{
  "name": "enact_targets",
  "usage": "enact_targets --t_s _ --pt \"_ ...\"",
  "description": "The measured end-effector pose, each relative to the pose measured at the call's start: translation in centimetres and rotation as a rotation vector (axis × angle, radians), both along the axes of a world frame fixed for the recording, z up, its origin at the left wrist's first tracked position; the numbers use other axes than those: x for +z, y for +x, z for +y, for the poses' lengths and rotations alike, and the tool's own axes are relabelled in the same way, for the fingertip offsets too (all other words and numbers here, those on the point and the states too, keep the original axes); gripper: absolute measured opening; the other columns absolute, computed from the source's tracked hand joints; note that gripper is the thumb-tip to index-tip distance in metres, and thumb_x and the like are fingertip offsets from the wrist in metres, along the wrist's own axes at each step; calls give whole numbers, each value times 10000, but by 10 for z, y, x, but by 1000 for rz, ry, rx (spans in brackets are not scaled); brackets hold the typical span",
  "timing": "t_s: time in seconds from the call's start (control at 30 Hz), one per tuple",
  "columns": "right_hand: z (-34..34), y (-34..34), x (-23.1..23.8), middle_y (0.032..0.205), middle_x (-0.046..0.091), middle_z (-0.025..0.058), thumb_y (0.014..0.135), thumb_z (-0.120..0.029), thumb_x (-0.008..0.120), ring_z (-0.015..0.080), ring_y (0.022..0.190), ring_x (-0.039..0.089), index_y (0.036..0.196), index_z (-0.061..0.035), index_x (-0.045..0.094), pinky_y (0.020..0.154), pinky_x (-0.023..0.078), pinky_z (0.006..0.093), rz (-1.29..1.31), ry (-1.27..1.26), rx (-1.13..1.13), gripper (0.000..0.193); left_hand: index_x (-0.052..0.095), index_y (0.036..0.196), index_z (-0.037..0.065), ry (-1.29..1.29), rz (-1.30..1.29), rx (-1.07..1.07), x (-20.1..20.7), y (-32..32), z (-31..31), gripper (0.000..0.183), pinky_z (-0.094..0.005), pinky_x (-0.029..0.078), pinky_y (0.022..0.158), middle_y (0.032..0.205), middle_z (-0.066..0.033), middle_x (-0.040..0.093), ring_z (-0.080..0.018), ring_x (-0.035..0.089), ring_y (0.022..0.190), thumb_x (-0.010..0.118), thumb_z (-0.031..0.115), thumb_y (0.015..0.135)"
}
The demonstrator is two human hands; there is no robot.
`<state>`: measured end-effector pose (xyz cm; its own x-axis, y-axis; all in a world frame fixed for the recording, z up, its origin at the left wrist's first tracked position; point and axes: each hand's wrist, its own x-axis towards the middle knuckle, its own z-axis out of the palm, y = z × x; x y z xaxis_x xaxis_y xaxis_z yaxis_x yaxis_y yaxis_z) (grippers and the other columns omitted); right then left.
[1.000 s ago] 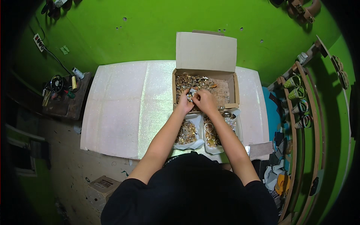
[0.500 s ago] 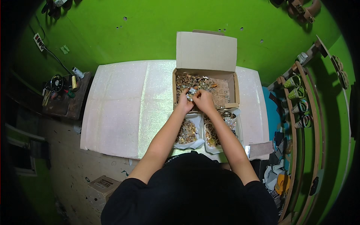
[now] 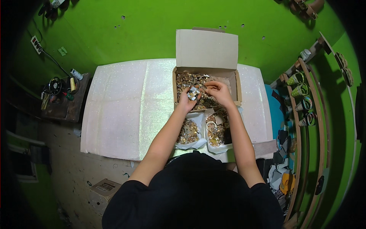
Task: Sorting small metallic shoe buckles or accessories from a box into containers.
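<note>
My left hand (image 3: 185,102) is cupped palm up over the near left part of an open cardboard box (image 3: 239,88). A small heap of shiny silver and gold metal pieces (image 3: 193,94) lies in its palm, under curled fingers. To the right, my right hand (image 3: 221,94) hovers over the box, with thumb and forefinger apart and nothing visible between them. Below it, many small brown and gold metal pieces (image 3: 187,79) fill the left and middle of the box; their exact kind is too small to tell.
Two white-lined trays stand nearer me: the left tray (image 3: 197,145) holds small metallic bits, the right tray (image 3: 219,149) mixed trinkets. A pale glittery cloth (image 3: 118,110) covers the table. A wooden rack with sandals (image 3: 297,91) stands right; a small side table (image 3: 72,108) stands left.
My right hand has moved away from my left, rightward over the box, and its fingers have spread. My left hand stays cupped, its metal pieces now more exposed. The view has shifted slightly.
</note>
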<state>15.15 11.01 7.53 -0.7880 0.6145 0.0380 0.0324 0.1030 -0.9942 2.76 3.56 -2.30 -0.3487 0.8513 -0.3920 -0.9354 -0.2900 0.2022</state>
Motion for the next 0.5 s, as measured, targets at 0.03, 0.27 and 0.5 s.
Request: enact_targets --t_s 0.03,0.27,0.5 --pt "-2 9 2 837 597 66 715 -13 578 101 763 544 929 18 590 687 441 215 -56 -12 -4 217 430 964 17 19 0 -1 -1 -2 -2 253 -400 485 728 962 -148 540 -285 543 864 288 210 882" --pt "-2 94 -24 825 605 66 716 -17 568 102 717 542 891 9 607 665 438 220 -234 44 -181 181 453 1001 -31 14 10 -36 6 -3 -4 346 -370 503 673 933 -146 543 -279 554 844 252 226 887" --pt "-5 168 -45 695 612 78 642 -55 639 117 630 550 777 21 632 605 443 238 -591 61 -162 156 431 989 -4 4 16 -40 5 -1 0 283 -391 495 730 977 -155 542 -298 539 873 258 197 892"
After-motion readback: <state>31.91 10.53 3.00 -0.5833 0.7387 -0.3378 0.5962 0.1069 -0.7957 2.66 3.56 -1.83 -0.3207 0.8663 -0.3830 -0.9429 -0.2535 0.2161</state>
